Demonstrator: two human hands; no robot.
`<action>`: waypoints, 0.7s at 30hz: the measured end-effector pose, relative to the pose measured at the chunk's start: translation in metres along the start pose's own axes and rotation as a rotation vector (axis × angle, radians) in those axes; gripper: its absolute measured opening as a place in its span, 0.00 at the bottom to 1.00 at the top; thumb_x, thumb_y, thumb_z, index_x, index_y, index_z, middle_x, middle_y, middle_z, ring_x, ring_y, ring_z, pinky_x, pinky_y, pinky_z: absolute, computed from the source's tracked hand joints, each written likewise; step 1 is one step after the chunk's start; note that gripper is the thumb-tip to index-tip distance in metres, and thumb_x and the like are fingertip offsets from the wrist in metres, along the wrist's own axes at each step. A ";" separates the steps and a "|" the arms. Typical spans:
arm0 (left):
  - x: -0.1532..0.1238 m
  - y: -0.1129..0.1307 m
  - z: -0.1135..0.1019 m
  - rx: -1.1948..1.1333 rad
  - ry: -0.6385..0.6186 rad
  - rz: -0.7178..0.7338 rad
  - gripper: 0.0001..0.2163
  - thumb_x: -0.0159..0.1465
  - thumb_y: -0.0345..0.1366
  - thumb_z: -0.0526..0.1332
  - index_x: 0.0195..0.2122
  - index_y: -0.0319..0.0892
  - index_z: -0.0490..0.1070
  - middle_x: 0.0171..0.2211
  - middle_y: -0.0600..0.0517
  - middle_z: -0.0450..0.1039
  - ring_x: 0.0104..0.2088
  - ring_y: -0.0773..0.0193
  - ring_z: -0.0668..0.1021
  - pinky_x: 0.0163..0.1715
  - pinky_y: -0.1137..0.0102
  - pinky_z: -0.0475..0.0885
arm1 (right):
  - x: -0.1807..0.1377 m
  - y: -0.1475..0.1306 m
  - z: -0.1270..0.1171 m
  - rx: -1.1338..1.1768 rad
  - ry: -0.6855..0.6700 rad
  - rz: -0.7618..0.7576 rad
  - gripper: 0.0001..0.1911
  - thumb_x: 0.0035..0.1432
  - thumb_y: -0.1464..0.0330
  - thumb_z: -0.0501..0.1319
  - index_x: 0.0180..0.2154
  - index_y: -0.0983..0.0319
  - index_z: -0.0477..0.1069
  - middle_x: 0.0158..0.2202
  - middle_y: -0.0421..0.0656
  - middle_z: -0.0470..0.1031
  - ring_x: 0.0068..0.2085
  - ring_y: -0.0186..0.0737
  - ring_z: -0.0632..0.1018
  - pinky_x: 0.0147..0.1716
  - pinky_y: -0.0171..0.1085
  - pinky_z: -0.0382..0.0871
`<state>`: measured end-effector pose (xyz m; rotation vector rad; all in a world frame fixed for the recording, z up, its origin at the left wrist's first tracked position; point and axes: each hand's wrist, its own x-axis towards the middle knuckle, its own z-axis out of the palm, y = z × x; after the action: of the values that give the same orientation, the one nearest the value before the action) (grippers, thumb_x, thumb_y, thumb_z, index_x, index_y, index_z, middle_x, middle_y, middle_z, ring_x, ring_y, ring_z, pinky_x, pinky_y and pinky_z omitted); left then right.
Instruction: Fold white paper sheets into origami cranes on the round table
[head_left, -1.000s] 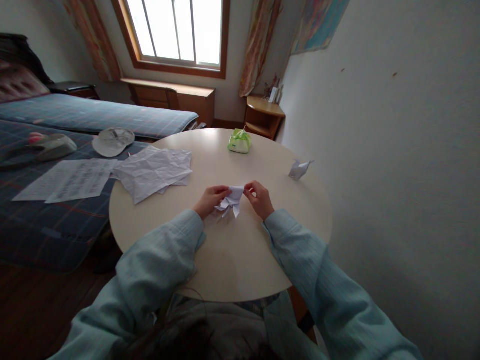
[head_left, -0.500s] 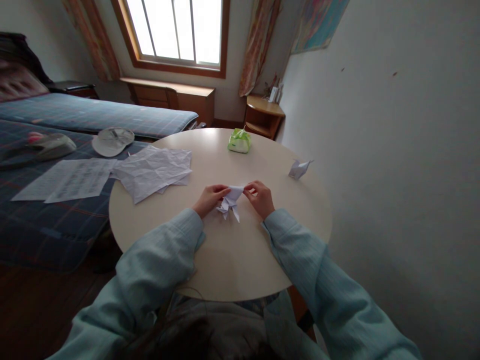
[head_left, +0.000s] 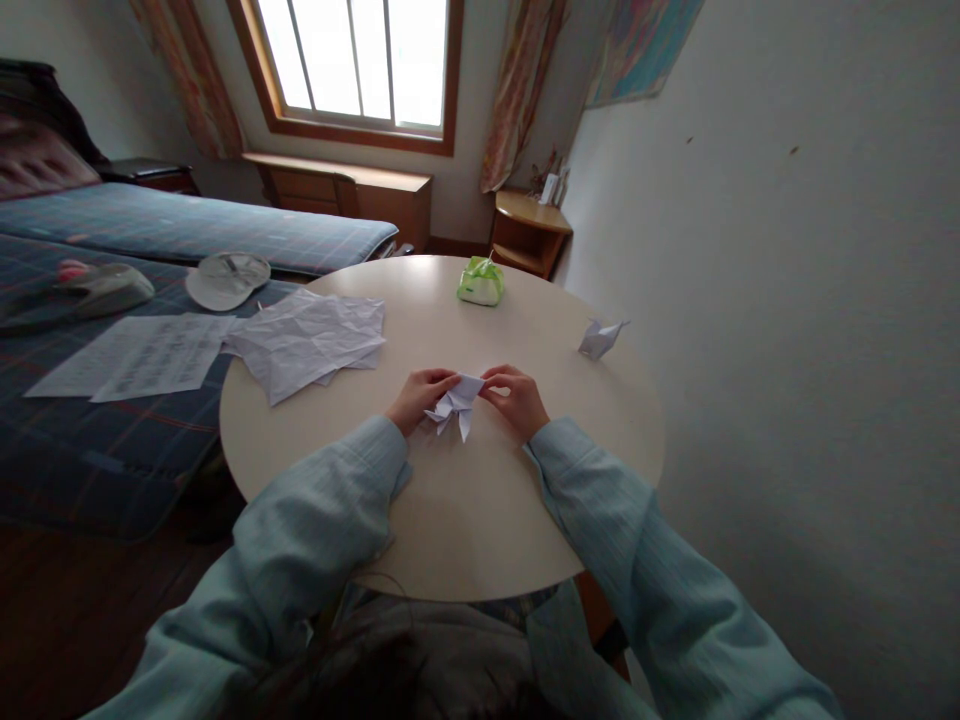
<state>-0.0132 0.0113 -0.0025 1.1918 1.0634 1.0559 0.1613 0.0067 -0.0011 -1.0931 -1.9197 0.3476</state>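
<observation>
A white folded-paper figure (head_left: 456,402) with several pointed flaps hanging down is held just above the round table. My left hand (head_left: 421,397) pinches its left side between thumb and fingers. At its upper right corner, my right hand (head_left: 516,396) grips the paper's edge with thumb and forefinger. The fingertips partly cover both ends of the figure. Farther right on the table stands a second folded-paper figure (head_left: 601,339), touched by neither hand.
Creased white paper sheets (head_left: 315,335) lie on the left of the round table (head_left: 480,530). A green tissue pack (head_left: 481,283) sits at its far edge. On the bed to the left are printed sheets (head_left: 154,357) and a pale cap (head_left: 228,280). A wall (head_left: 810,380) runs along the right.
The folded-paper figure has tilted and its hanging flaps have swung slightly left. My right hand has shifted a little to the left, its fingers still at the paper's edge.
</observation>
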 end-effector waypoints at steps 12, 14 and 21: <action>-0.001 0.003 0.003 -0.012 -0.052 0.019 0.14 0.45 0.41 0.64 0.28 0.36 0.69 0.20 0.56 0.68 0.20 0.74 0.66 0.19 0.77 0.57 | 0.000 -0.004 0.000 0.064 0.001 0.163 0.05 0.48 0.69 0.58 0.24 0.63 0.70 0.25 0.40 0.73 0.27 0.32 0.72 0.29 0.33 0.69; 0.000 0.003 0.003 -0.035 -0.056 0.028 0.11 0.47 0.39 0.63 0.28 0.37 0.68 0.20 0.57 0.67 0.20 0.74 0.67 0.20 0.78 0.58 | 0.001 -0.002 0.000 0.066 0.035 0.196 0.05 0.47 0.69 0.59 0.23 0.63 0.71 0.25 0.40 0.73 0.26 0.32 0.72 0.28 0.32 0.69; -0.005 0.008 0.005 -0.164 -0.212 0.017 0.17 0.46 0.27 0.60 0.39 0.40 0.66 0.32 0.52 0.73 0.26 0.71 0.73 0.22 0.78 0.62 | 0.004 0.005 -0.003 0.027 0.164 0.364 0.05 0.44 0.68 0.59 0.23 0.62 0.71 0.24 0.41 0.75 0.26 0.34 0.74 0.27 0.33 0.68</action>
<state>-0.0099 0.0062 0.0060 1.1525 0.7888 0.9858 0.1656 0.0119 0.0002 -1.4099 -1.5662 0.4664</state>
